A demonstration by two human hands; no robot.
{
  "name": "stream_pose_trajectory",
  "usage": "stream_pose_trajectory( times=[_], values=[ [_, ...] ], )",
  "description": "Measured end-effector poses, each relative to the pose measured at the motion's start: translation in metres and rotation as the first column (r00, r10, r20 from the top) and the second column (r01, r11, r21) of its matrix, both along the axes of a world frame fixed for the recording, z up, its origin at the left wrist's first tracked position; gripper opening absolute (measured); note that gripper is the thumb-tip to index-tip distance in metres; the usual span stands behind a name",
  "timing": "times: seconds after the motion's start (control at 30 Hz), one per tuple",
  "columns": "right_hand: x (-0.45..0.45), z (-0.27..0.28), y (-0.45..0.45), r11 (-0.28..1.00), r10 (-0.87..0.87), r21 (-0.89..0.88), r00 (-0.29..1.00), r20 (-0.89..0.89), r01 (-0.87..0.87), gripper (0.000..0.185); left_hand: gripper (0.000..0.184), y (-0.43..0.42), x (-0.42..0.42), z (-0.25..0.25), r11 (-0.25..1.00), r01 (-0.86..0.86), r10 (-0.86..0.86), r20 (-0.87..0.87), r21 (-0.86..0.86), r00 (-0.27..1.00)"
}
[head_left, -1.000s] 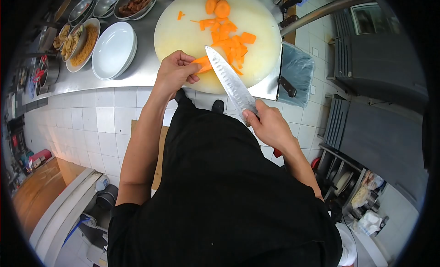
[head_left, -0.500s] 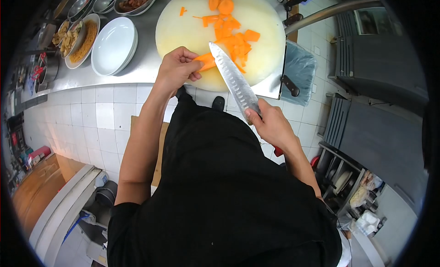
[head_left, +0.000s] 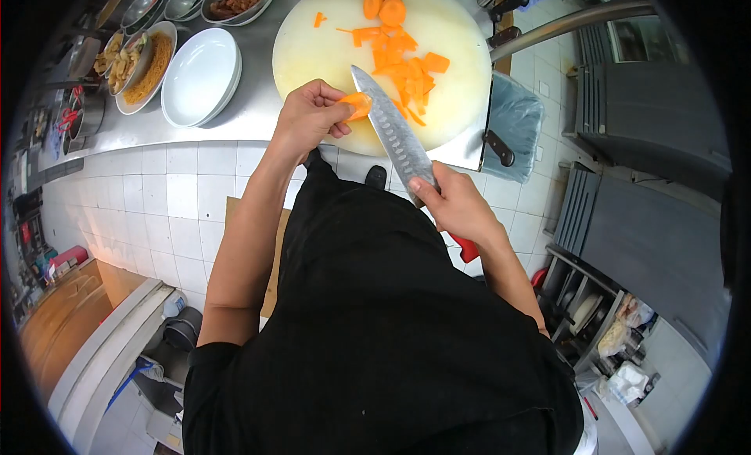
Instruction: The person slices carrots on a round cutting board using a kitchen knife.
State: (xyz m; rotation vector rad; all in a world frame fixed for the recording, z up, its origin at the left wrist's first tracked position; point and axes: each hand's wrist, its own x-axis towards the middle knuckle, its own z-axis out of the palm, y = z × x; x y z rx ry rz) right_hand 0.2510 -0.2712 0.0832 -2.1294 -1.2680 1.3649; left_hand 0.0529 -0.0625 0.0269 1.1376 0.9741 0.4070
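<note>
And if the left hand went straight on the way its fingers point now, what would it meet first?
Beyond the carrot piece it holds, the left hand would likely meet the knife blade first; whether carrot piece and blade touch is unclear.

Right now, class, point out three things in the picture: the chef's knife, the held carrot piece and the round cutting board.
Chef's knife (head_left: 393, 129): head view, middle of the dimpled blade.
Held carrot piece (head_left: 361, 105): head view, its exposed orange surface.
Round cutting board (head_left: 313, 56): head view, bare top near its left side.

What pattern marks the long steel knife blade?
The long steel knife blade shows a row of dimples; head view.
</note>
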Motion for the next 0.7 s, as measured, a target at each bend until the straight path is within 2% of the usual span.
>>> stream_pose_trajectory(
  times=[0.07, 0.1, 0.2, 0.5, 0.6, 0.7],
  values=[
    [0.005, 0.018, 0.004, 0.976, -0.15, -0.178, 0.977, -0.153, 0.123, 0.046, 0.022, 0.001, 0.0, -0.001, 1.0, 0.0, 0.0, -0.005, 0.002, 1.0],
    [0.007, 0.019, 0.002, 0.977, -0.149, -0.175, 0.977, -0.152, 0.122, 0.046, 0.022, 0.001, 0.0, -0.001, 1.0, -0.001, 0.001, -0.012, 0.0, 1.0],
    [0.007, 0.016, -0.013, 0.998, 0.006, 0.062, 0.977, 0.213, -0.019, 0.041, 0.023, 0.0, 0.0, 0.003, 1.0, -0.001, 0.001, -0.013, 0.009, 1.0],
    [-0.001, 0.027, -0.019, 0.989, 0.139, 0.0, 0.928, 0.346, -0.148, 0.039, 0.022, -0.001, 0.001, 0.001, 1.0, -0.011, 0.011, -0.023, 0.014, 1.0],
    [-0.003, 0.029, -0.02, 0.985, 0.144, 0.031, 0.908, 0.394, -0.17, 0.039, 0.022, -0.001, 0.002, 0.001, 1.0, -0.009, 0.009, -0.019, 0.013, 1.0],
    [-0.008, 0.032, -0.018, 0.984, 0.166, -0.01, 0.888, 0.43, -0.179, 0.039, 0.021, -0.001, 0.001, -0.001, 1.0, -0.009, 0.009, -0.002, 0.008, 1.0]
  ],
)
